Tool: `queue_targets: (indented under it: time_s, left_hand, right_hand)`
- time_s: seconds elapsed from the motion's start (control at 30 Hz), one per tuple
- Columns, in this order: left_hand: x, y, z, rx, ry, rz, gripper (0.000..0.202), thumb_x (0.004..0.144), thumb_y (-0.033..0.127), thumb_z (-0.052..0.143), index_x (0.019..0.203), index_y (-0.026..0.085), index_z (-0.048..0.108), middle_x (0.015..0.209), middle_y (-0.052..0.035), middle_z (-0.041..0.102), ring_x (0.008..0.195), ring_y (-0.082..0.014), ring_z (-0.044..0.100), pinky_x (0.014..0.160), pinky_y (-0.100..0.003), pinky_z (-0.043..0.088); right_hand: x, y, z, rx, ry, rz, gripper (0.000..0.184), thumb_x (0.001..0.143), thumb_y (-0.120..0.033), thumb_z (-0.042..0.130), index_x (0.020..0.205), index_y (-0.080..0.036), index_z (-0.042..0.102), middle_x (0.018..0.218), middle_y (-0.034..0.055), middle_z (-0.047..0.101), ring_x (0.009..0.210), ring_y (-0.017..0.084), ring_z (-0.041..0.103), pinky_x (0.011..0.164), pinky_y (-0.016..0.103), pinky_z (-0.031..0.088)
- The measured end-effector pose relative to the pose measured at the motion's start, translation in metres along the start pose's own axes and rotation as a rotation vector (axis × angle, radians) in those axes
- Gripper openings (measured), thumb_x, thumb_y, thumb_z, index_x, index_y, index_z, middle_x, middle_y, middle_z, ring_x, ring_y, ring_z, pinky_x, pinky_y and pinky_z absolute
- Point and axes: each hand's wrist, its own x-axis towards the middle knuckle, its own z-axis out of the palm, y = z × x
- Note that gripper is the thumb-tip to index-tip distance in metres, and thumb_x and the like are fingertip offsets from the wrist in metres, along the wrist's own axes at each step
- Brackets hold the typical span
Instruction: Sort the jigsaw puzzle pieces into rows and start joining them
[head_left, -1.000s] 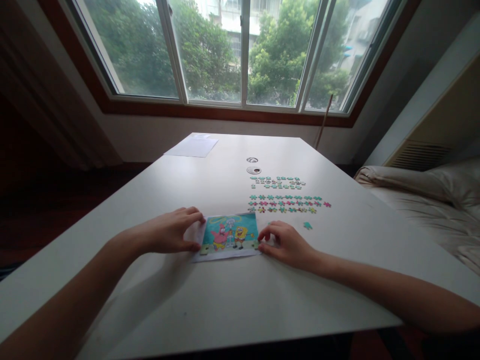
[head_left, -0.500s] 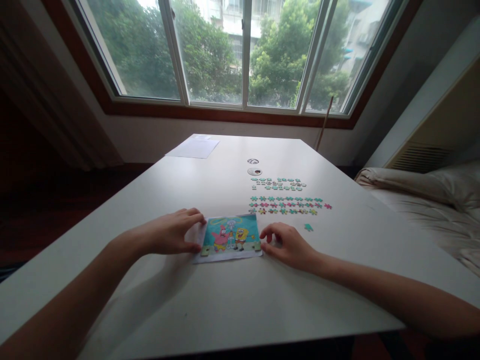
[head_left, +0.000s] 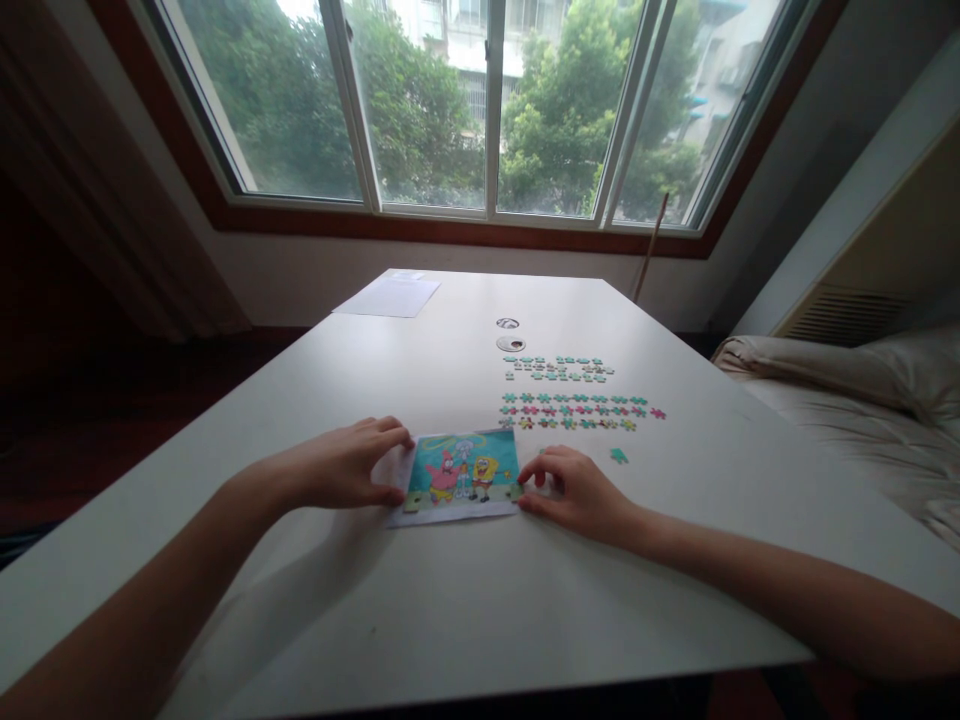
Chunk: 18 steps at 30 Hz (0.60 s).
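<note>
A cartoon picture sheet [head_left: 461, 468] lies flat on the white table [head_left: 450, 600] in front of me. My left hand [head_left: 337, 466] is curled on its left edge, thumb and fingertips pinching the border. My right hand [head_left: 581, 490] is curled at the sheet's lower right corner, fingertips pressed on a small puzzle piece [head_left: 514, 490] fitted there. Another piece [head_left: 409, 503] sits at the lower left corner. A single teal piece [head_left: 618, 456] lies just right of my right hand.
Several loose puzzle pieces are laid in rows [head_left: 574, 410], with a further group [head_left: 559, 367] behind them. Two small round things [head_left: 510, 343] and a white paper [head_left: 388, 296] lie farther back. A bed [head_left: 847, 400] stands to the right, windows ahead.
My right hand's fingers drew back slightly from the sheet's corner, then closed onto it again. My left hand stayed on the left edge.
</note>
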Motion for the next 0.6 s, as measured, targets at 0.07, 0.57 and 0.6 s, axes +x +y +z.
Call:
queue_targets:
  time_s: [0.07, 0.57, 0.6]
  left_hand:
    - [0.000, 0.000, 0.000, 0.011, 0.005, 0.004, 0.058, 0.066, 0.054, 0.057, 0.114, 0.022, 0.050, 0.115, -0.0074, 0.051, 0.104, -0.0238, 0.048, 0.087, -0.031, 0.038]
    - [0.001, -0.017, -0.002, -0.001, -0.008, -0.069, 0.057, 0.065, 0.053, 0.057, 0.113, 0.024, 0.051, 0.114, -0.0058, 0.051, 0.109, -0.0248, 0.042, 0.091, -0.032, 0.036]
    - [0.001, -0.022, -0.002, -0.005, -0.009, -0.083, 0.057, 0.065, 0.053, 0.057, 0.113, 0.024, 0.051, 0.114, -0.0059, 0.052, 0.109, -0.0250, 0.043, 0.090, -0.032, 0.036]
  right_hand:
    - [0.000, 0.000, 0.000, -0.003, 0.004, 0.000, 0.015, 0.070, -0.031, 0.063, 0.080, -0.019, 0.063, 0.069, 0.0003, 0.055, 0.063, 0.011, 0.047, 0.060, 0.023, 0.035]
    - [-0.002, 0.004, -0.024, 0.116, -0.011, -0.031, 0.007, 0.070, -0.023, 0.061, 0.072, -0.018, 0.057, 0.068, -0.0010, 0.060, 0.064, 0.010, 0.052, 0.058, 0.021, 0.039]
    - [-0.002, 0.007, -0.031, 0.111, -0.018, -0.029, 0.008, 0.070, -0.025, 0.061, 0.072, -0.018, 0.057, 0.067, -0.0010, 0.059, 0.063, 0.010, 0.053, 0.058, 0.020, 0.039]
